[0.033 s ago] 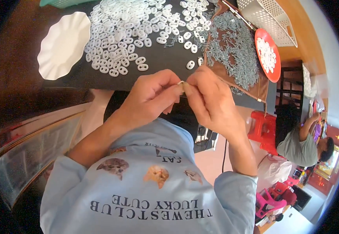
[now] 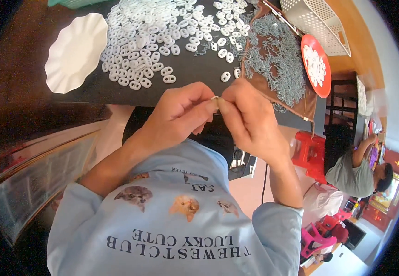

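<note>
Just in front of the table's near edge, my left hand [image 2: 177, 112] and my right hand [image 2: 251, 120] meet fingertip to fingertip. Both are closed in a pinch around one small white plastic piece [image 2: 215, 97], mostly covered by the fingers. It resembles the oval two-hole white pieces [image 2: 137, 60] heaped on the dark table beyond. Whether a second part is in the pinch, I cannot tell. A few loose ovals lie near my right fingertips. Past that hand, a brown cloth [image 2: 306, 106] carries a pile of small grey-blue plastic parts [image 2: 277, 60].
A scalloped white dish [image 2: 76, 53] rests at the left of the table [image 2: 188, 73]. At the right are a red plate [image 2: 327, 76] of white pieces and a white perforated basket [image 2: 321, 23]. A red stool [image 2: 307, 154] stands on the floor; another person [image 2: 353, 177] is farther right.
</note>
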Available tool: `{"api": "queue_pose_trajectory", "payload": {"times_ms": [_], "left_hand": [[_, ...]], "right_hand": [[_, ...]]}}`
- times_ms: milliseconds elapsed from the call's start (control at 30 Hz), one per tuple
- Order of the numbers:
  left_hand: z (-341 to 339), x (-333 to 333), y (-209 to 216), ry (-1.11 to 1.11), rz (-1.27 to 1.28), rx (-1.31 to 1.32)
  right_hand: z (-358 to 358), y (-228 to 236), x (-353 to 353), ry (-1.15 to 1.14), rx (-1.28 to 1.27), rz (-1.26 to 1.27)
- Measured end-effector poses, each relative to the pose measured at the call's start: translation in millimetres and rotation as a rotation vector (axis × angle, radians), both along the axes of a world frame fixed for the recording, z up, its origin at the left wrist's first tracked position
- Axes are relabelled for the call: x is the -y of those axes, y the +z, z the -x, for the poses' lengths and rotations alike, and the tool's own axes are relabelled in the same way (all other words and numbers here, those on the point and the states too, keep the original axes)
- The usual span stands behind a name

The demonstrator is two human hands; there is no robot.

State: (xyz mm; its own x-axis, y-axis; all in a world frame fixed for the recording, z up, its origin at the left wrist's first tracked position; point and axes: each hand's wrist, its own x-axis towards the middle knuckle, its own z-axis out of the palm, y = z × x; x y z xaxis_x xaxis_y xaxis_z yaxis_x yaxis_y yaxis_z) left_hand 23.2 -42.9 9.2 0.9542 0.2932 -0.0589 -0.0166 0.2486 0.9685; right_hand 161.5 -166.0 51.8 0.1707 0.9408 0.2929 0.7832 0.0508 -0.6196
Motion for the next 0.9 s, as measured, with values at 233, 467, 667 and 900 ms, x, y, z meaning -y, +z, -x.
{"api": "queue_pose_trajectory", "payload": {"times_ms": [233, 467, 667, 900], "left_hand": [[-7.7, -4.1, 0.6, 0.024, 0.062, 0.01], [-26.7, -7.5, -8.1, 0.005, 0.038, 0.024], [-26.1, -10.2, -8.4, 0.029, 0.05, -0.007], [-29.3, -10.8, -13.2, 0.02, 0.065, 0.008]], "right_hand": [[-95.8, 6.4, 9.8, -0.291, 0.137, 0.117], [-178.8, -32.7, -19.9, -0.351, 0.529, 0.179], [-175.4, -13.7, -18.3, -0.232, 0.399, 0.35], [-181.4, -26.5, -38.4, -0.244, 0.486, 0.182]]}}
